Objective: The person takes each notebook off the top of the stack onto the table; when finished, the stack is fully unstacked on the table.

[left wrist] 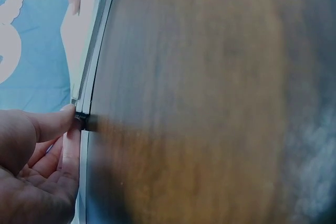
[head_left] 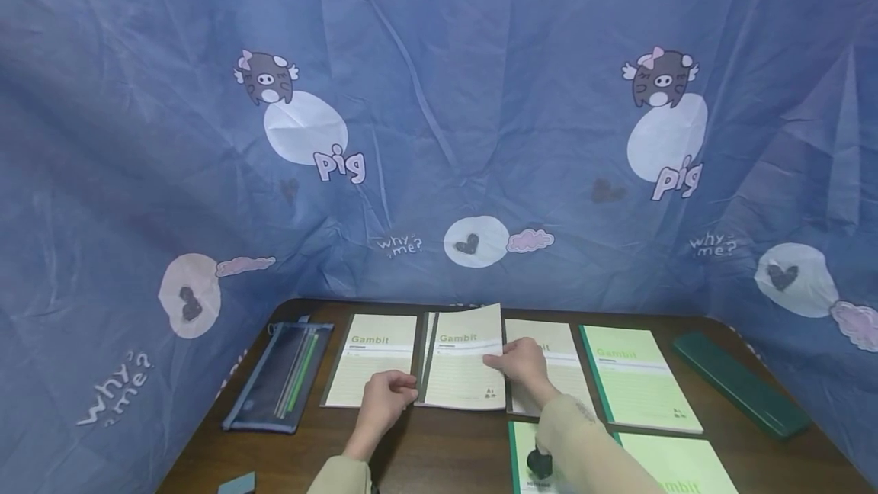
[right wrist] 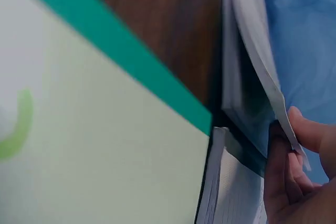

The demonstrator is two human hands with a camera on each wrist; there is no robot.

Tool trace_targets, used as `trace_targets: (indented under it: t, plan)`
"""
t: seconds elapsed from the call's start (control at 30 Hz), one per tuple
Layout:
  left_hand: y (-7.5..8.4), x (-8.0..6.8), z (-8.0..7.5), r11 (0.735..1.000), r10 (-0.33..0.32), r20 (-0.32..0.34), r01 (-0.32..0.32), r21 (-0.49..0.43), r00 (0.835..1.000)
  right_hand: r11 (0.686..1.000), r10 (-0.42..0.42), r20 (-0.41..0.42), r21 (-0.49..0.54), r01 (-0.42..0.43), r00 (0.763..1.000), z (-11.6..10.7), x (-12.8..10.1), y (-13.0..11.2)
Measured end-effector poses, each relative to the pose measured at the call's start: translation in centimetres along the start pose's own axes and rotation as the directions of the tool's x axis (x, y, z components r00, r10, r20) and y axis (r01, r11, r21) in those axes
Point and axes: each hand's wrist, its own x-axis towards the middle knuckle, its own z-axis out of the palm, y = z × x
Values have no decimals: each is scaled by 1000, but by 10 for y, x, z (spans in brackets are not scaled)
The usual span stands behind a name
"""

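A row of pale green "Gambit" notebooks lies on the dark wooden table (head_left: 453, 448). My left hand (head_left: 403, 391) pinches the lower left spine corner of the middle notebook (head_left: 456, 372); the left wrist view shows the thumb and a finger of that hand (left wrist: 76, 121) on the corner (left wrist: 82, 118). My right hand (head_left: 505, 360) holds this notebook's front cover at its right edge, lifted and bowed. In the right wrist view my right hand (right wrist: 289, 137) pinches the thin cover (right wrist: 260, 51) above the pages.
Another notebook (head_left: 370, 360) lies left of the middle one, and one (head_left: 559, 349) to its right is partly hidden by my hand. Green-spined notebooks (head_left: 638, 380) lie right and in front (head_left: 686, 463). A clear pencil case (head_left: 284, 376) lies far left, a dark green box (head_left: 741, 386) far right. Blue cloth walls surround the table.
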Motion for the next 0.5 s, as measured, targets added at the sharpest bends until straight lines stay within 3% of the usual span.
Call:
trace_targets:
  t: [0.27,0.5]
  plan:
    - [-3,0,2,1000,0,-8,0,4,1000,971,111,114,198,-132,987,-11,-9,11]
    - [-5,1,3,1000,15,-10,-15,8,1000,948,102,242,269,-168,965,-25,-37,20]
